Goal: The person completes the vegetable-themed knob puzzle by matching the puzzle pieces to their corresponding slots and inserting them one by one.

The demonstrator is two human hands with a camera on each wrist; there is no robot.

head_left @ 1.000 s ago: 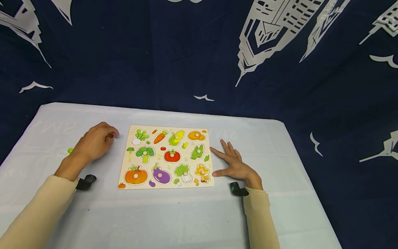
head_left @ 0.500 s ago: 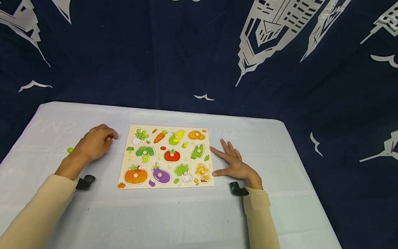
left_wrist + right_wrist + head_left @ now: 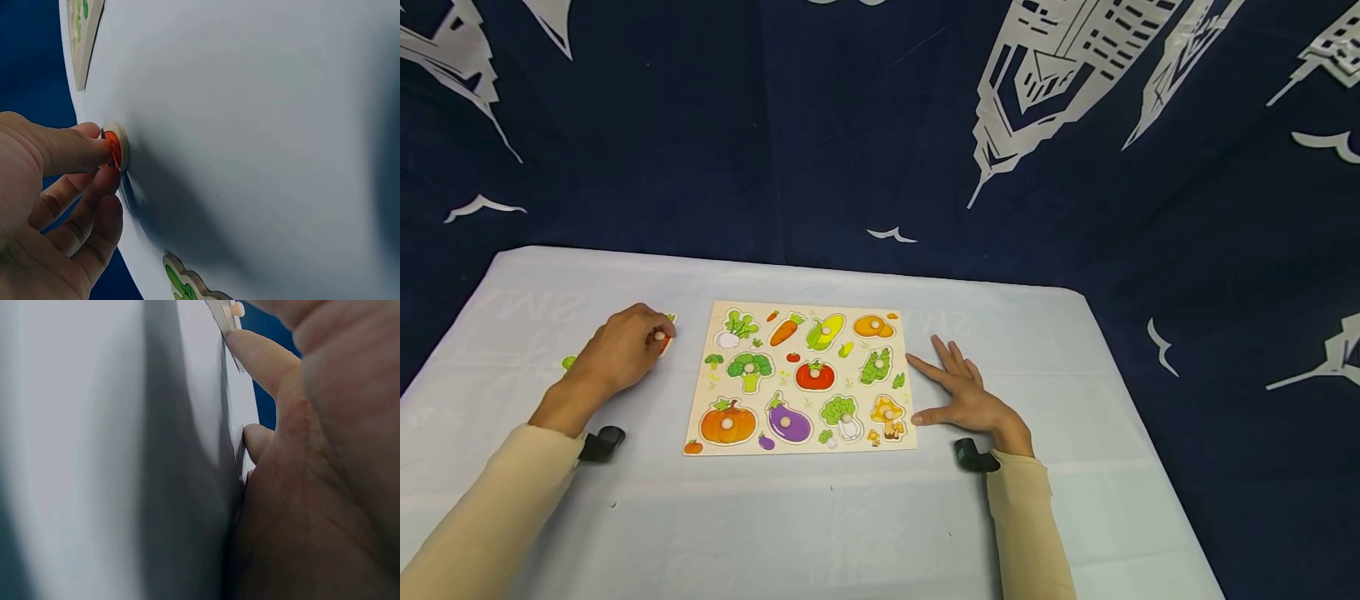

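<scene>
My left hand (image 3: pixel 617 346) pinches a small wooden carrot puzzle piece (image 3: pixel 116 149), orange-red with a green tip, between thumb and fingers. It is left of the puzzle board, close over the table, and the fingers cover part of the piece. The puzzle board (image 3: pixel 831 337) lies flat, printed with several vegetables. Knobs stand on its pumpkin, eggplant, tomato, broccoli and mushroom, among others; none shows on the carrot picture (image 3: pixel 785 332). My right hand (image 3: pixel 966 396) rests on the table with fingers spread, its index fingertip and thumb at the board's right edge.
A green-topped wooden piece (image 3: pixel 181 284) lies on the table near my left wrist, mostly hidden in the head view. The white-covered table (image 3: pixel 820 533) ends at a dark blue cloth (image 3: pixel 700 167) with white printed buildings behind it.
My left hand has drawn slightly left and toward me, and the carrot piece's green tip has come into sight beyond the fingers. The board and right hand have stayed put.
</scene>
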